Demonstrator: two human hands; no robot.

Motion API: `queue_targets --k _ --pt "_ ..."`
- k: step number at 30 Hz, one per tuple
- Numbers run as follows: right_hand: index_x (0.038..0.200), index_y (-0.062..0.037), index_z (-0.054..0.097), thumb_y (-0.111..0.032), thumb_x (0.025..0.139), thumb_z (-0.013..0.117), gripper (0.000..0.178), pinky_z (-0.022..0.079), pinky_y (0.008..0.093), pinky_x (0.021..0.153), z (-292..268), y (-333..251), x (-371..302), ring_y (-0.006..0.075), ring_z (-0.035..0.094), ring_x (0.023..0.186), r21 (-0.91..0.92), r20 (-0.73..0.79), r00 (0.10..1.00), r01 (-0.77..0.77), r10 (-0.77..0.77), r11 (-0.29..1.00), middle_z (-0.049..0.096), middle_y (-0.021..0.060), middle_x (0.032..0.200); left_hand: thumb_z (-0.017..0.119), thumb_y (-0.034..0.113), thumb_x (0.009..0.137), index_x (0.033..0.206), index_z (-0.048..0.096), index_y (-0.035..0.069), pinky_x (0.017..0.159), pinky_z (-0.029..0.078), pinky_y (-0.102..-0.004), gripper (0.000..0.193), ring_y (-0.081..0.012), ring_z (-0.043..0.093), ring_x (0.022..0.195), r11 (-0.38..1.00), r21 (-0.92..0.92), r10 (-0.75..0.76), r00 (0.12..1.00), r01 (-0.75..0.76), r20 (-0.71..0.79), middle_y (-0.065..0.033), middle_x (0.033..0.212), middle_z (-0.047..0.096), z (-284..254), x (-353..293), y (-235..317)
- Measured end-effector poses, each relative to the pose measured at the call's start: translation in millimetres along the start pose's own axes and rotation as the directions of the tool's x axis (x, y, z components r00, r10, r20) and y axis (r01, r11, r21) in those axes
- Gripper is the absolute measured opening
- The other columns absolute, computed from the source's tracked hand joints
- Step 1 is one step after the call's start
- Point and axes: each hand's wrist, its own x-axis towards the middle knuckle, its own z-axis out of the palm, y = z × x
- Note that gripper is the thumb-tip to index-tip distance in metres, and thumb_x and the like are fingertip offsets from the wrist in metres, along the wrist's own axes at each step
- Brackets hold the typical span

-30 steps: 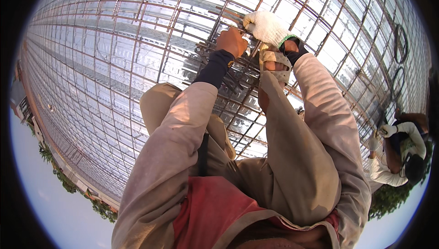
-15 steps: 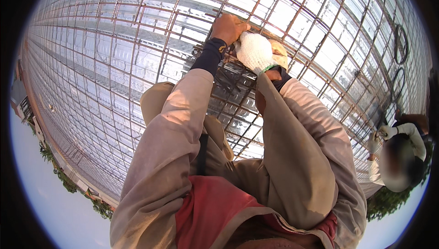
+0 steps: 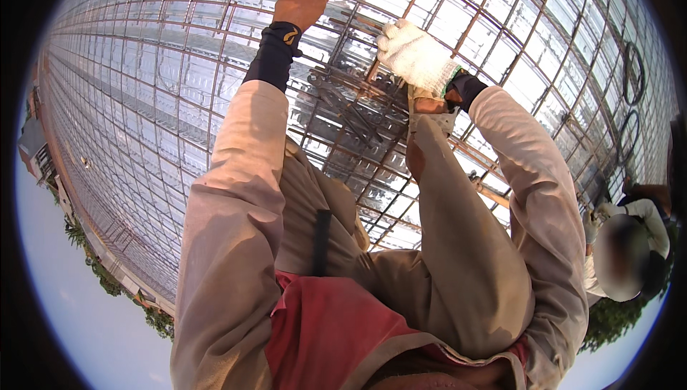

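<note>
While the person crouched on the rebar grid (image 3: 215,54), both hands were stretched farther out than a sec before. The left hand (image 3: 302,2), bare, w/ a dark sleeve at the wrist, was closed into a tight fist; it seemed to grip something thin, maybe a tool or wire, but I could not tell what exactly. About 1 s earlier this hand was lower, close to the knees, and now it stood near the top of the view, well apart from the body. The right hand (image 3: 415,54), in a white knit glove, was also moved: half a sec before it was pressed just beside the left hand, now it was apart from it, to the right, w/ fingers curled down on a crossing of rusty bars (image 3: 372,79). The fingers were narrow, wrapped on a bar or on wire there; the glove hid what was under them.

Between the two hands lay a bundle of short dark rods (image 3: 351,107) on the mesh, just in front of the knees. My judgement: the hands separated bc. the work went on to another crossing point, so the former one was probably finished.

At the right edge another worker (image 3: 630,247) bent over the same grid, well apart.
</note>
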Motion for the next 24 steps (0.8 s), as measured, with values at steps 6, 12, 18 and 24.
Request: queue_targets --k 6,12,18,24 --pt "0.097 -0.0096 0.082 -0.019 0.088 0.073 0.016 0.063 0.0401 0.070 -19.4 -3.8 11.8 0.0264 0.079 0.092 0.012 0.143 0.963 -0.232 0.228 0.973 0.079 0.0143 0.101 0.070 0.036 0.095 0.125 0.076 0.010 0.104 0.054 -0.0493 0.040 -0.0407 0.070 0.112 0.944 0.329 0.065 0.989 -0.019 -0.130 -0.0200 0.119 0.076 -29.6 -22.7 -40.6" --pt "0.104 -0.0003 0.077 -0.046 0.092 0.076 0.047 0.060 0.0495 0.072 -14.1 2.7 21.2 0.0405 0.075 0.081 0.460 0.235 0.798 -0.594 0.555 0.660 0.075 0.0217 0.085 0.071 0.045 0.095 0.148 0.059 0.005 0.119 0.042 -0.0522 0.067 -0.0451 0.047 0.144 0.870 0.492 0.139 0.972 -0.029 -0.188 -0.0223 0.154 0.055 -22.4 -10.4 -92.1" --pt "0.114 -0.0033 0.066 -0.041 0.094 0.075 0.044 0.059 0.0503 0.080 -49.8 -86.8 -34.7 0.0399 0.073 0.096 0.577 0.093 0.953 -0.287 0.287 0.765 0.071 0.0204 0.098 0.067 0.065 0.096 0.169 0.025 0.008 0.128 0.025 -0.0598 0.102 -0.0518 0.016 0.160 0.859 0.504 -0.095 0.995 0.089 -0.014 -0.0226 0.172 0.030 22.7 -0.3 -101.2" --pt "0.144 0.0076 0.044 -0.027 0.093 0.075 0.069 0.060 0.0477 0.074 -9.8 -139.8 -23.8 0.0395 0.074 0.095 0.553 0.182 0.975 -0.209 0.127 0.807 0.069 0.0247 0.101 0.063 0.065 0.096 0.168 0.013 -0.002 0.130 -0.005 -0.0584 0.111 -0.0522 0.013 0.160 0.886 0.454 -0.087 0.995 0.096 -0.041 -0.0382 0.165 0.030 49.9 11.0 -124.5"
